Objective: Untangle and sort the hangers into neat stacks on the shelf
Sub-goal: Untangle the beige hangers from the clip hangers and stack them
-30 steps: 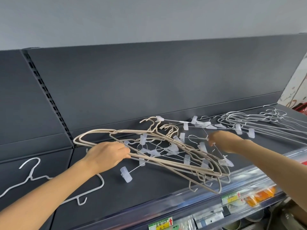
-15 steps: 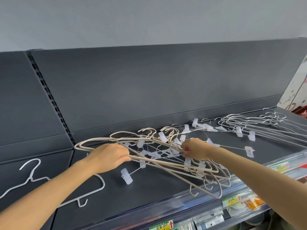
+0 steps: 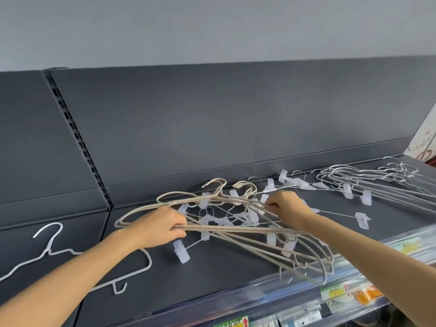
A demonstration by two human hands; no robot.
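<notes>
No text is fully legible. Landmark: clear price rail [image 3: 271, 296] along the front edge of the shelf.

- Below the rail, near its lower left end: green-and-yellow price tag [image 3: 232, 323], red upward arrow on white at its right side; characters blurred, unreadable.
- On the rail, toward its right: yellow-green price label [image 3: 333, 291] with a small red arrow; print too blurred to read.
- Further right on the rail: yellow label [image 3: 410, 246], markings unreadable.
</notes>
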